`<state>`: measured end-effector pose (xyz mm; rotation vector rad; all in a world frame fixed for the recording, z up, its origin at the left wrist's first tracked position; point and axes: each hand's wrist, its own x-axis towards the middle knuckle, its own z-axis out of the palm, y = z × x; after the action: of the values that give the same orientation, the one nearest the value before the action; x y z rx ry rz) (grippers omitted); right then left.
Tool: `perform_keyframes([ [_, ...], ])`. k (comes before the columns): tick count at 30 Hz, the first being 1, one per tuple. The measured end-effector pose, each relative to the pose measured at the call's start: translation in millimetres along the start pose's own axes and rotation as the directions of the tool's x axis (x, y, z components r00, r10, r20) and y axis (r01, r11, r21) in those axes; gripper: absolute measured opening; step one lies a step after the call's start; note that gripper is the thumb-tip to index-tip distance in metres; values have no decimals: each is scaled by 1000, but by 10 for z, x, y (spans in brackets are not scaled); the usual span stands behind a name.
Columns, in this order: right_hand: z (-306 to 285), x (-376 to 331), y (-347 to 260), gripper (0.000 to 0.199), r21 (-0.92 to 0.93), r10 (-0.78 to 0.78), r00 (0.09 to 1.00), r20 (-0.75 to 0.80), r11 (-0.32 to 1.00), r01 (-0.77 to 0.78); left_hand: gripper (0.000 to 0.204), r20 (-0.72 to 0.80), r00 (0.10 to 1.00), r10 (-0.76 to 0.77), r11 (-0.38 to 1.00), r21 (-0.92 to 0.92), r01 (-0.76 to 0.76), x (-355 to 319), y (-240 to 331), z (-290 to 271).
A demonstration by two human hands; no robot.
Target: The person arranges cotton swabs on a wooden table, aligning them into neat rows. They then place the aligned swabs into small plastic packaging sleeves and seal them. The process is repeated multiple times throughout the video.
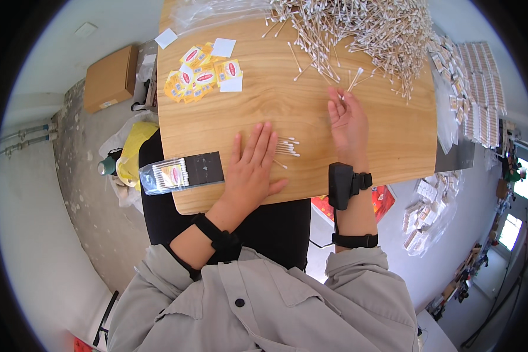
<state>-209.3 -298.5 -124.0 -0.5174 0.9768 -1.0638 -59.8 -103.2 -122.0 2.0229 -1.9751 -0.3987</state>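
My left hand (252, 167) lies flat on the wooden table (287, 105), its fingers stretched forward over a small row of cotton swabs (288, 146). The swabs' white tips stick out to the right of the fingers, and the rest of them is covered. Farther right, my right hand (349, 126) is turned partly palm up with curled fingers. A few cotton swabs (358, 75) stand out from its fingertips, close to the big loose pile of cotton swabs (364, 29). To the left of my left hand is a clear packet of cotton swabs (171, 175) with a yellow card inside, on a dark strip (206, 169).
Yellow and white cards (202, 76) are spread at the table's far left, below clear plastic sheeting (217, 14). Bundled swab packs (481, 88) are stacked beyond the right edge, with more in a bag (431, 205) lower down. A cardboard box (111, 78) stands at left.
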Motion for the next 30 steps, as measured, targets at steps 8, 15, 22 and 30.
perform_keyframes([
  [8,-50,-73,26,13,-630,-170,959,228,725,278,104,-9,1000,4,1000,-4,-4,-9,3,6],
  [15,158,-489,244,11,-811,-42,824,564,156,563,109,-32,999,-37,999,-20,36,-6,21,-1],
  [22,15,-302,171,12,-807,-158,889,430,374,457,121,-33,997,-73,995,-63,71,139,-21,-106],
  [30,31,-296,248,21,-776,-316,784,533,187,603,110,-46,998,-31,996,-83,27,97,-2,-138],
])
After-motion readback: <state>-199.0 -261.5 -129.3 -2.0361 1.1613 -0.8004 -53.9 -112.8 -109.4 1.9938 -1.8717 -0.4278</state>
